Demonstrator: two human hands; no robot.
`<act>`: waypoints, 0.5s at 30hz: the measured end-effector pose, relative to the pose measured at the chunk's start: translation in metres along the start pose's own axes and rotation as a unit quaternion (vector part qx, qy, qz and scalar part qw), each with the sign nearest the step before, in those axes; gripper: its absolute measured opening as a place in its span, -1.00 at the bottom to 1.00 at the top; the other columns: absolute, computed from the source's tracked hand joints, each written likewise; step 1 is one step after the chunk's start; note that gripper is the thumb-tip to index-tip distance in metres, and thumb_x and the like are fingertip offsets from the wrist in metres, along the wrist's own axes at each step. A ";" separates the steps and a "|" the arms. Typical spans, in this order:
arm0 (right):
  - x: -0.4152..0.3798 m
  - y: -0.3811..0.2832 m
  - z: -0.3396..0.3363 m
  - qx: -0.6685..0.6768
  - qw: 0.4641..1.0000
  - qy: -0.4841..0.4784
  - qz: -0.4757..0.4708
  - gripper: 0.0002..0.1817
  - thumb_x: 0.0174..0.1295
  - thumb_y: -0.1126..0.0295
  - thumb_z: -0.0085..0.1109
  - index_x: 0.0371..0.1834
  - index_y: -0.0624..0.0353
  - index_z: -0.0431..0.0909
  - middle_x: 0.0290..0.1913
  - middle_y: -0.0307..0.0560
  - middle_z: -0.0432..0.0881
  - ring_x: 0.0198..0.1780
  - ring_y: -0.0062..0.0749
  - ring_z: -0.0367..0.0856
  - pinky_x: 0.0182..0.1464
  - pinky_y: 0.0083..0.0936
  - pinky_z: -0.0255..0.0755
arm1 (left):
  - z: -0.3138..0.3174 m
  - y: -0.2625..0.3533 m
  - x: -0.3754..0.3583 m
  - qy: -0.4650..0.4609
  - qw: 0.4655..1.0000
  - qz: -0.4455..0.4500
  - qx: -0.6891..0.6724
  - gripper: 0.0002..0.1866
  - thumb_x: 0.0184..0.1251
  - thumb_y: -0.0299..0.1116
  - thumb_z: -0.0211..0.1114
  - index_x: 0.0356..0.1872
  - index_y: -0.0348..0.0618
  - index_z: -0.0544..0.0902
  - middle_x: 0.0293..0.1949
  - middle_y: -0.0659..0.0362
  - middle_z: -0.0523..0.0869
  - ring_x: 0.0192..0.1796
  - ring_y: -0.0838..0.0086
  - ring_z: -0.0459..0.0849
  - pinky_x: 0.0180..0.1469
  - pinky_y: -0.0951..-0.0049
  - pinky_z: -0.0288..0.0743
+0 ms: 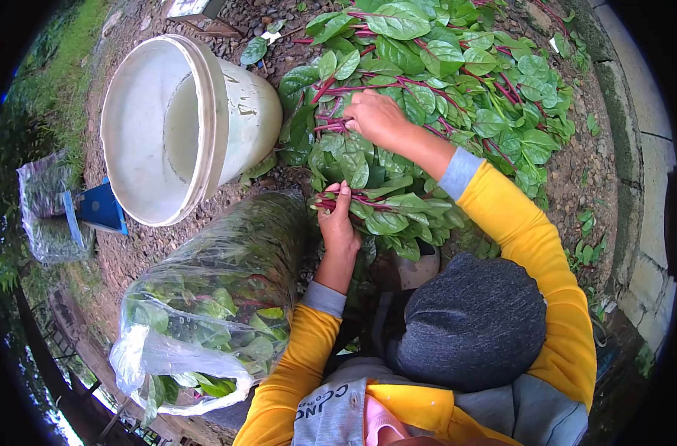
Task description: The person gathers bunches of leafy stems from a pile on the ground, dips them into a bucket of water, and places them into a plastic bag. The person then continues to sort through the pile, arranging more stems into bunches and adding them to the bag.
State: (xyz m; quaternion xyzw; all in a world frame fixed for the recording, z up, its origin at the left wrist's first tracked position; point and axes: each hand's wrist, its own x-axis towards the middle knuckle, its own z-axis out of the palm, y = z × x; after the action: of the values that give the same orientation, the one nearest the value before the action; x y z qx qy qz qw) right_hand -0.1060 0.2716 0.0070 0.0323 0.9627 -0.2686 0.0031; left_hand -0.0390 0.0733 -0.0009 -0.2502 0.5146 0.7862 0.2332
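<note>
A bunch of red-stemmed Malabar spinach (387,212) is held by its stems in my left hand (338,229), the thumb pressed over them and the leaves pointing right. Farther out, my right hand (377,120) is closed, with its fingertips at the red stems (331,125) on the left edge of a large leafy pile (465,67). The fingers partly hide what they pinch. Leaves from the pile lie just beyond the held bunch.
Left of the pile, a white bucket (218,119) lies tilted toward me. A clear plastic bag (204,275) stuffed with leafy stems lies beside my left arm. Behind are a blue object (104,208) and another wrapped bundle (44,201). A concrete kerb (627,134) runs along the right.
</note>
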 end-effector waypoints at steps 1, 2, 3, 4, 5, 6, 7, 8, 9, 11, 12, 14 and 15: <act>0.004 0.004 0.008 -0.063 0.998 0.009 -0.007 -0.84 0.09 0.34 0.13 -0.41 0.14 0.66 -0.22 -0.02 0.57 -0.05 -0.13 0.52 -0.06 -0.22 0.47 | -0.001 0.000 0.000 -0.003 1.000 -0.004 0.000 -0.77 0.26 -0.54 0.26 -0.09 -0.18 0.47 -0.07 0.11 0.62 -0.03 0.43 0.59 0.07 0.37 0.49; 0.006 0.008 0.016 -0.126 0.992 0.017 -0.015 -0.84 0.08 0.36 0.11 -0.43 0.16 0.66 -0.19 -0.02 0.55 -0.01 -0.13 0.50 -0.04 -0.23 0.46 | -0.001 0.000 0.000 -0.006 1.000 -0.008 0.001 -0.75 0.26 -0.54 0.26 -0.06 -0.19 0.46 -0.04 0.09 0.62 -0.01 0.41 0.59 0.09 0.36 0.48; 0.006 0.007 0.017 -0.133 0.991 0.004 -0.012 -0.83 0.04 0.40 0.06 -0.44 0.19 0.64 -0.14 0.00 0.51 0.03 -0.14 0.47 -0.03 -0.22 0.46 | -0.002 0.000 0.000 -0.008 1.000 -0.012 0.001 -0.73 0.26 -0.55 0.26 -0.04 -0.21 0.45 -0.02 0.07 0.61 0.00 0.39 0.59 0.10 0.35 0.48; 0.005 0.008 0.017 -0.128 0.992 0.013 -0.011 -0.83 0.04 0.40 0.06 -0.45 0.19 0.64 -0.15 -0.01 0.51 0.01 -0.15 0.47 -0.04 -0.22 0.46 | -0.002 0.001 0.000 -0.009 1.000 -0.015 0.001 -0.71 0.26 -0.55 0.25 -0.01 -0.22 0.45 0.01 0.05 0.61 0.02 0.37 0.59 0.12 0.34 0.47; 0.004 0.010 0.017 -0.123 0.992 0.022 -0.011 -0.84 0.04 0.40 0.06 -0.45 0.18 0.64 -0.15 -0.02 0.51 0.00 -0.15 0.47 -0.05 -0.21 0.46 | -0.003 0.001 0.001 -0.008 1.000 -0.017 -0.001 -0.69 0.26 -0.55 0.25 0.01 -0.23 0.44 0.02 0.05 0.60 0.03 0.37 0.58 0.12 0.34 0.47; 0.003 0.007 0.013 -0.119 0.992 0.029 -0.012 -0.84 0.05 0.40 0.06 -0.45 0.18 0.64 -0.16 -0.02 0.51 -0.01 -0.15 0.48 -0.05 -0.21 0.45 | -0.004 0.001 0.002 -0.005 1.000 -0.019 -0.003 -0.68 0.26 -0.55 0.25 0.03 -0.24 0.44 0.02 0.05 0.60 0.03 0.37 0.58 0.13 0.34 0.47; 0.001 0.006 0.008 -0.112 0.993 0.032 -0.014 -0.84 0.05 0.40 0.06 -0.45 0.18 0.63 -0.17 -0.03 0.50 -0.02 -0.16 0.48 -0.06 -0.21 0.45 | -0.005 0.000 0.003 -0.004 1.000 -0.022 -0.005 -0.66 0.27 -0.55 0.25 0.05 -0.25 0.44 0.03 0.05 0.59 0.03 0.37 0.58 0.13 0.34 0.46; -0.001 0.006 0.002 -0.106 0.994 0.034 -0.015 -0.84 0.05 0.40 0.05 -0.46 0.18 0.63 -0.18 -0.03 0.50 -0.02 -0.16 0.48 -0.07 -0.21 0.45 | -0.006 -0.001 0.004 0.005 1.000 -0.023 -0.003 -0.66 0.27 -0.54 0.25 0.06 -0.25 0.44 0.03 0.05 0.59 0.04 0.38 0.57 0.12 0.34 0.46; -0.004 0.006 -0.001 -0.101 0.994 0.037 -0.015 -0.84 0.05 0.40 0.05 -0.46 0.18 0.63 -0.19 -0.03 0.50 -0.03 -0.16 0.47 -0.08 -0.21 0.44 | -0.006 -0.001 0.005 0.012 1.000 -0.025 -0.001 -0.65 0.27 -0.54 0.25 0.06 -0.26 0.43 0.03 0.06 0.59 0.04 0.38 0.57 0.12 0.34 0.46; -0.009 0.004 0.001 -0.088 0.994 0.050 -0.029 -0.84 0.06 0.40 0.04 -0.47 0.18 0.62 -0.19 -0.04 0.50 -0.03 -0.16 0.47 -0.08 -0.23 0.43 | -0.008 -0.002 0.008 0.016 1.000 -0.026 0.004 -0.64 0.28 -0.52 0.25 0.08 -0.27 0.43 0.02 0.08 0.59 0.03 0.41 0.56 0.11 0.35 0.46; -0.011 0.006 0.003 -0.081 0.994 0.057 -0.035 -0.84 0.06 0.40 0.04 -0.48 0.18 0.62 -0.19 -0.04 0.51 -0.03 -0.17 0.46 -0.09 -0.23 0.42 | -0.007 -0.002 0.008 0.016 1.000 -0.025 0.005 -0.64 0.28 -0.52 0.25 0.08 -0.28 0.43 0.01 0.08 0.59 0.02 0.41 0.57 0.10 0.36 0.46; -0.009 0.005 0.012 -0.104 0.992 0.063 -0.039 -0.84 0.06 0.40 0.04 -0.48 0.16 0.62 -0.19 -0.06 0.51 -0.02 -0.19 0.46 -0.07 -0.25 0.40 | -0.007 -0.004 0.009 0.017 1.000 -0.022 0.009 -0.64 0.28 -0.52 0.25 0.08 -0.28 0.44 0.01 0.09 0.59 0.01 0.42 0.57 0.10 0.37 0.47; -0.009 0.007 0.019 -0.113 0.990 0.067 -0.040 -0.84 0.06 0.40 0.03 -0.49 0.14 0.62 -0.20 -0.06 0.51 -0.01 -0.19 0.45 -0.06 -0.26 0.38 | -0.007 -0.004 0.008 0.017 1.000 -0.023 0.010 -0.64 0.28 -0.51 0.25 0.08 -0.29 0.44 0.01 0.09 0.59 0.01 0.42 0.57 0.10 0.38 0.46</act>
State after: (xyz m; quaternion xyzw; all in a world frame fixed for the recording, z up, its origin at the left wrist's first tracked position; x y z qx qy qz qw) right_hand -0.0970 0.2671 -0.0121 0.0110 0.9855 -0.1549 -0.0685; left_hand -0.0421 0.0692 -0.0111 -0.2732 0.5204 0.7713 0.2444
